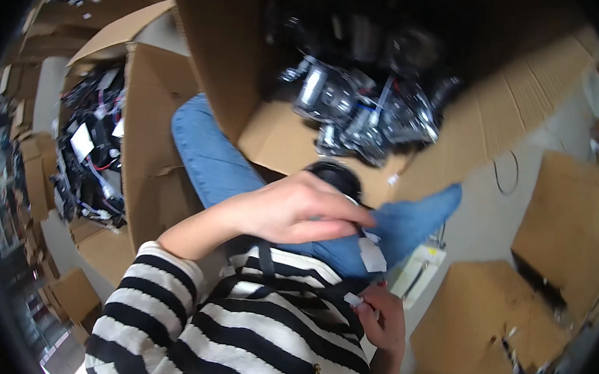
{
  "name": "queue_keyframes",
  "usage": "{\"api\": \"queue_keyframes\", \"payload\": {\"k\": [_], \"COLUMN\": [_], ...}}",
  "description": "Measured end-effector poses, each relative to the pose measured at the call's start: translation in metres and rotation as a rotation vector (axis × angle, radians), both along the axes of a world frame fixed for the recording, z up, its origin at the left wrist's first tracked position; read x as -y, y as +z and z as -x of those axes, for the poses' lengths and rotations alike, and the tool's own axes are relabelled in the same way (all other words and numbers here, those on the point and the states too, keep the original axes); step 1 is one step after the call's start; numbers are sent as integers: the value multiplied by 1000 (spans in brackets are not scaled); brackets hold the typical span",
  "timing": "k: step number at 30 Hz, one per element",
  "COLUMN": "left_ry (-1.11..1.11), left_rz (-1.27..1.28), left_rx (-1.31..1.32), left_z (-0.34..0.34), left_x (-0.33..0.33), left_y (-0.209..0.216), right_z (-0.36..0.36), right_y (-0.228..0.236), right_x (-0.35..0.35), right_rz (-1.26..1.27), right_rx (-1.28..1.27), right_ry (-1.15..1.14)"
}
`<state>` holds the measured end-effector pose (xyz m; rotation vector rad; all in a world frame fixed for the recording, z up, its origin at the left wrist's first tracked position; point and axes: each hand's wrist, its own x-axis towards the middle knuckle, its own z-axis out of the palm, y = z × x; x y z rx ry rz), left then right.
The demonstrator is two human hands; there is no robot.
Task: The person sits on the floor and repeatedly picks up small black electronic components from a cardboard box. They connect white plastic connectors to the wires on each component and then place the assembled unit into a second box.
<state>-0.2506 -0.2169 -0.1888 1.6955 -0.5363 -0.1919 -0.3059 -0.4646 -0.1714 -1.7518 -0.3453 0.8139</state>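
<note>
My left hand point(305, 208) reaches across my lap, its fingers closed in a pinch. At its fingertips is a short thin black piece, perhaps a cable, blurred. A white tag point(373, 255) hangs just below those fingertips. Partly behind the hand is a black rounded thing point(335, 178), its kind unclear. My right hand point(382, 319), lower and to the right, pinches a small white piece point(353, 299) between thumb and finger, close to my striped top. Black straps or cables point(266, 258) cross my lap.
A large open cardboard box point(282, 143) stands ahead, holding several clear-bagged dark items point(362, 111). At left, another box point(157, 112) is full of black cables with white connectors point(95, 150). Flattened cardboard point(492, 329) and a white package point(417, 273) lie at right.
</note>
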Motion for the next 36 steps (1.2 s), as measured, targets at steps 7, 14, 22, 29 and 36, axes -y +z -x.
{"api": "queue_keyframes", "payload": {"k": [7,14,22,29,36], "left_ry": [-131,-193,-287,-377,-346], "left_rz": [207,162,267,275,329], "left_rx": [-255,-340,-534,-586,-591], "left_z": [42,49,54,58,73], "left_x": [34,30,34,30,44], "left_y": [-18,-17,-21,-27,-32], "right_z": [-2,-11,-11,-6,11], "right_y": [18,27,22,19,12], "right_x": [9,7,1,-3,2], "right_rz": [-164,-169,-131,46,97], "right_rx": [-14,8,-20,83,4], "right_ry": [1,-14,-75,-25,-34]}}
